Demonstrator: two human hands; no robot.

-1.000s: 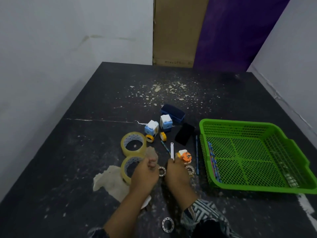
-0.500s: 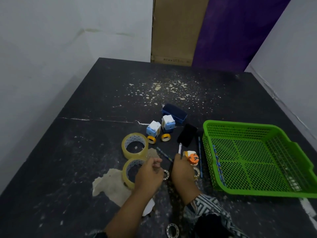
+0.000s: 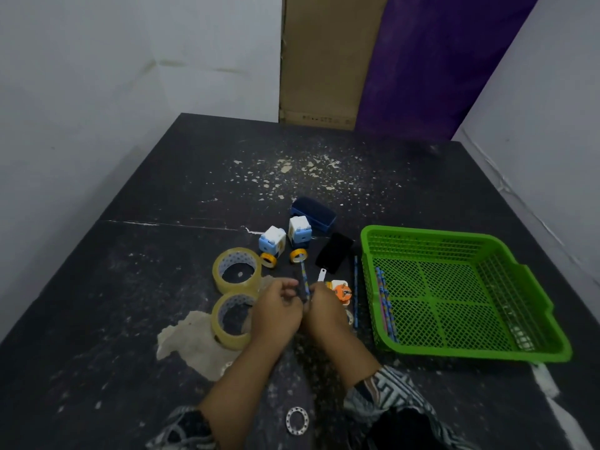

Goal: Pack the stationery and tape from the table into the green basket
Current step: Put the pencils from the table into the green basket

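The right hand, low in the middle of the frame, has its fingers curled round a thin stick with a white end, which pokes up past its knuckles. The left hand lies against it, fingers bent inward. A blue patterned pencil rises from the gap between the two hands; which hand holds it cannot be told.

Just right of the right hand sits a small orange and white plastic piece, and beyond that a second blue pencil lies beside the green plastic mesh basket at the right of the frame. A few pencils lie inside along the basket's left wall.

Left of the left hand are two large clear tape rolls, one above the other. Above the hands stand two small yellow tape rolls, two blue and white cube-shaped pieces, a flat black rectangle and a dark blue box. All rest on the dark speckled table.
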